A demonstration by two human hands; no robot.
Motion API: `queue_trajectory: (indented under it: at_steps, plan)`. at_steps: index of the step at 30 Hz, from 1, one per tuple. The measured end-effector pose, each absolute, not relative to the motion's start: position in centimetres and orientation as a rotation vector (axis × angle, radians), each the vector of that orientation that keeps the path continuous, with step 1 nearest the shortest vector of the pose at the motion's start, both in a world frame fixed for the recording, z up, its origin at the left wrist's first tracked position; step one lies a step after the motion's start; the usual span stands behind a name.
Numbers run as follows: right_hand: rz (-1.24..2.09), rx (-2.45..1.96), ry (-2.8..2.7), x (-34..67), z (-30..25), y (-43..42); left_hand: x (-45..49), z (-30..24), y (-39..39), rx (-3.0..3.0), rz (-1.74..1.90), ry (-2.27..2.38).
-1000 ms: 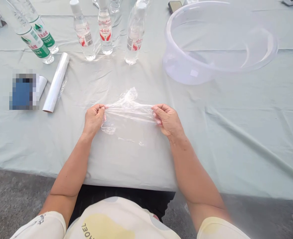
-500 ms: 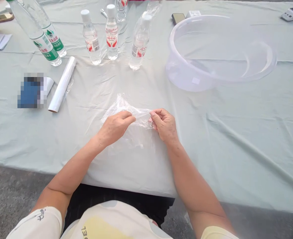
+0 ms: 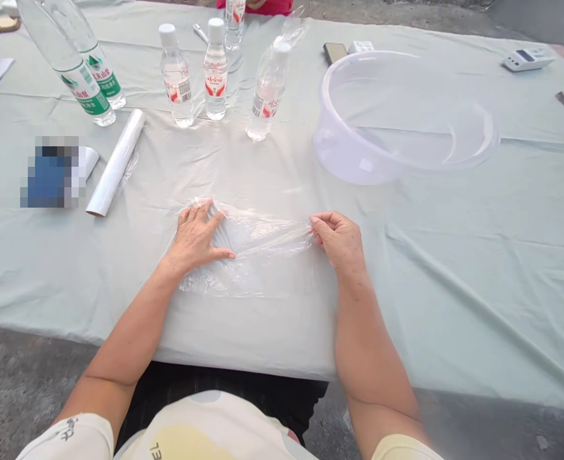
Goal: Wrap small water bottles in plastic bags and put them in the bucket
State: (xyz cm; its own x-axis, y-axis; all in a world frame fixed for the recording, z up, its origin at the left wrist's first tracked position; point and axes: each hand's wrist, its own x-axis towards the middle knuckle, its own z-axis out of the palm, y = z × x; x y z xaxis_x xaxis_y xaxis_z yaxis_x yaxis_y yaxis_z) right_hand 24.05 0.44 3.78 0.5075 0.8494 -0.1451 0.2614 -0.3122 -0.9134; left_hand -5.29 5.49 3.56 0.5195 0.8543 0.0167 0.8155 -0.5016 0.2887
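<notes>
A thin, clear sheet of plastic wrap lies crinkled on the cloth-covered table in front of me. My left hand presses on its left part with the fingers spread flat. At the opposite end, my right hand pinches the sheet's edge between thumb and fingers. Creases run across the film from one hand to the other. A white roll of plastic wrap rests on the cloth to the left, apart from both hands.
Several water bottles stand at the back, among them a small bottle with a plastic bag over it. A translucent round basin sits at the right. Phones and a white device lie farther back. A blurred-out blue item is at left.
My left hand has moved left and spread flat on the film. My right hand has shifted right, keeping its pinch. The bunched sheet is now stretched wider between them.
</notes>
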Motion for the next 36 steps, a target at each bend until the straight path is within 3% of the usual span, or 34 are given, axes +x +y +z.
queue_trajectory:
  at_steps: [5, 9, 12, 16, 23, 25, 29, 32, 36]
  plan:
    - [0.221, -1.65, -1.207, 20.8, 7.4, -2.5, -5.3, 3.3, 5.4, 2.475, 0.225, 1.405]
    - [0.65, -1.132, -2.046, 14.8, 9.5, -5.2, -5.4, 3.3, 5.3, 2.459, 0.2, 1.416]
    - [0.981, -0.922, -2.38, 12.5, 8.5, -3.6, -5.4, 3.2, 5.2, 2.455, 0.172, 1.435]
    - [1.046, -1.269, -2.253, 14.7, 6.3, 3.1, -5.3, 3.2, 5.2, 2.433, 0.153, 1.442]
    - [0.51, -2.323, -2.056, 20.7, 8.9, 10.8, -5.5, 3.0, 5.4, 2.347, 0.132, 1.484]
    - [0.385, -2.332, -2.083, 20.4, 10.3, 12.1, -5.5, 2.8, 5.4, 2.332, 0.135, 1.475]
    - [0.226, -1.904, -2.055, 17.4, 10.9, 18.1, -5.5, 2.3, 5.3, 2.333, 0.177, 1.463]
    - [0.314, -1.717, -1.902, 14.4, 9.2, 26.1, -5.5, 1.9, 5.3, 2.34, 0.222, 1.47]
    - [0.543, -1.799, -1.614, 10.6, 6.9, 35.5, -5.5, 1.7, 5.2, 2.348, 0.236, 1.464]
